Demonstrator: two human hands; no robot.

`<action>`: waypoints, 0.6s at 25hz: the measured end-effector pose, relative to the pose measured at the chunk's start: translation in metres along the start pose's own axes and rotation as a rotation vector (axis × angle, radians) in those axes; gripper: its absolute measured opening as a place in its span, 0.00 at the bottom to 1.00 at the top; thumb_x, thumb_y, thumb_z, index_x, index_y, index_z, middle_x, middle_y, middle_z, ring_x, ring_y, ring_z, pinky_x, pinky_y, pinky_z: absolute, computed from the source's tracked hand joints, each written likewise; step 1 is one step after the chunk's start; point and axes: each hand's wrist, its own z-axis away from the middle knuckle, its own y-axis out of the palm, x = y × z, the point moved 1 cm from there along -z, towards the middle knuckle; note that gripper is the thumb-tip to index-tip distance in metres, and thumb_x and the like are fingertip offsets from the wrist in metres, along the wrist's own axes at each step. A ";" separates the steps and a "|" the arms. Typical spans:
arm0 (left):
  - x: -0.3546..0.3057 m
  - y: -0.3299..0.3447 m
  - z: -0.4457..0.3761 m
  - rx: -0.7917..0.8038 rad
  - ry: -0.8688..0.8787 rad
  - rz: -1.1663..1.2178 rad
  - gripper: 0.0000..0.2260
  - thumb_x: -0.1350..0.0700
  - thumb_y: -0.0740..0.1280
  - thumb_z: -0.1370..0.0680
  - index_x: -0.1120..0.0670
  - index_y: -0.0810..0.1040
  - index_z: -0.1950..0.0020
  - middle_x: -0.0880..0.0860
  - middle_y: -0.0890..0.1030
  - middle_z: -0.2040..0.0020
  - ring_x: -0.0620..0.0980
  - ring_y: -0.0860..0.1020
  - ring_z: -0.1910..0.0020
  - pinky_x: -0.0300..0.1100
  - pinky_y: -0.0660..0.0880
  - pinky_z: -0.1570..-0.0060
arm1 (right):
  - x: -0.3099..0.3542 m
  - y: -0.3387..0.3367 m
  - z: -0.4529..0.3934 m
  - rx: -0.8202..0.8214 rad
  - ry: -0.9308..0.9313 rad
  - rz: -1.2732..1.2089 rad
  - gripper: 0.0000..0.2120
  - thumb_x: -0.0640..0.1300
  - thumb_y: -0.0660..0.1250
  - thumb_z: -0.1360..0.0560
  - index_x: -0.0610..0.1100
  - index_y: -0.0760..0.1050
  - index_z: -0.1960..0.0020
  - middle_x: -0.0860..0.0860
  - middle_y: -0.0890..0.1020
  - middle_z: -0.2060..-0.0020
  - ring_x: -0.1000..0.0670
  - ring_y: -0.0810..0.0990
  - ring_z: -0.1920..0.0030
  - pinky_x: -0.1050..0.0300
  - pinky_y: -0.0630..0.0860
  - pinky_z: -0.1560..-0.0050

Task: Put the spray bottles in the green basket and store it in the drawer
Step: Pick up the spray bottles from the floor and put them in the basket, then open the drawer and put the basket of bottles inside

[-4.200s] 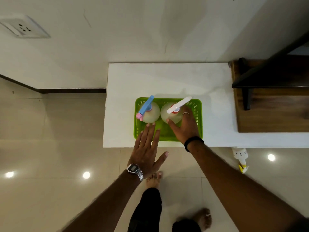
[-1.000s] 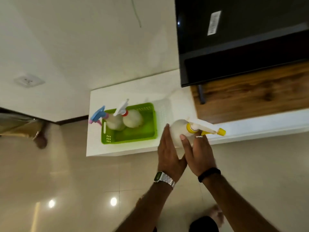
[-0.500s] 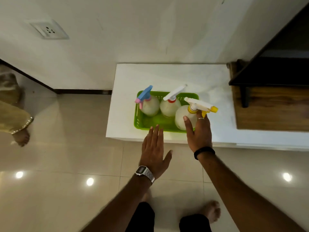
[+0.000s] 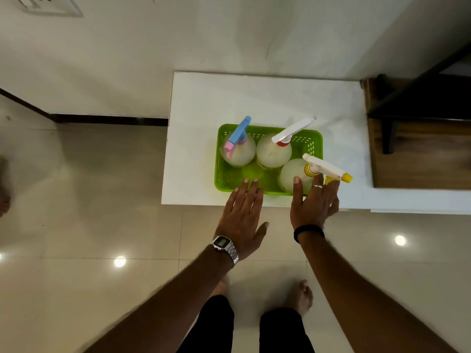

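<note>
The green basket (image 4: 313, 146) stands on the white counter (image 4: 254, 98), near its front edge. Three translucent spray bottles stand upright in it: a blue-and-pink-nozzle bottle (image 4: 238, 151) at the back left, a white-and-red-nozzle bottle (image 4: 274, 154) beside it, and a yellow-nozzle bottle (image 4: 293, 174) in the near right corner. My right hand (image 4: 314, 205) is spread against the yellow-nozzle bottle's near side, with the thumb on its body and the fingers under the trigger. My left hand (image 4: 242, 215) is flat and holds nothing, its fingertips at the basket's near rim.
A wooden surface (image 4: 420, 161) with a dark stand lies to the right of the basket on the counter. Shiny floor tiles (image 4: 102, 200) stretch below and to the left. My bare feet are under the counter's edge. A wall socket (image 4: 48, 3) is at the top left.
The yellow-nozzle bottle has come from the counter's right part into the basket's near right corner. My right hand's fingers have straightened on it. My left hand has moved up to the basket's rim.
</note>
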 end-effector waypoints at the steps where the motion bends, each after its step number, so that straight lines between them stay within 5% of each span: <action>1: 0.000 0.001 0.000 0.007 0.009 0.001 0.36 0.42 0.61 0.20 0.59 0.57 0.17 0.59 0.54 0.15 0.60 0.52 0.15 0.58 0.57 0.18 | 0.000 0.001 0.000 0.009 0.022 0.000 0.28 0.60 0.57 0.19 0.45 0.66 0.26 0.42 0.59 0.22 0.43 0.55 0.21 0.37 0.55 0.27; 8: 0.002 0.016 0.033 -0.028 0.175 0.061 0.39 0.44 0.63 0.20 0.60 0.51 0.16 0.61 0.50 0.15 0.60 0.49 0.15 0.56 0.52 0.17 | -0.020 -0.010 0.028 0.096 -0.010 -0.095 0.35 0.62 0.57 0.21 0.52 0.49 0.20 0.46 0.50 0.19 0.46 0.50 0.19 0.39 0.55 0.27; 11: 0.021 0.047 0.095 0.262 0.247 0.054 0.38 0.44 0.61 0.18 0.58 0.47 0.15 0.57 0.44 0.15 0.58 0.46 0.15 0.55 0.50 0.16 | -0.046 -0.018 0.060 0.164 -0.039 -0.067 0.34 0.58 0.59 0.20 0.54 0.49 0.19 0.52 0.48 0.18 0.48 0.49 0.19 0.39 0.55 0.27; 13: 0.053 0.059 0.120 0.424 -0.030 0.199 0.38 0.43 0.60 0.16 0.57 0.45 0.15 0.54 0.41 0.16 0.55 0.44 0.15 0.55 0.50 0.16 | -0.071 -0.019 0.086 0.243 -0.049 -0.012 0.33 0.55 0.60 0.20 0.55 0.49 0.19 0.52 0.48 0.18 0.49 0.48 0.19 0.38 0.54 0.26; 15: 0.079 0.061 0.112 0.354 -0.534 0.429 0.41 0.42 0.65 0.18 0.57 0.45 0.15 0.55 0.46 0.14 0.56 0.49 0.15 0.55 0.51 0.16 | -0.098 -0.012 0.100 0.342 -0.085 0.043 0.33 0.53 0.60 0.20 0.54 0.50 0.19 0.51 0.48 0.18 0.49 0.48 0.19 0.37 0.54 0.25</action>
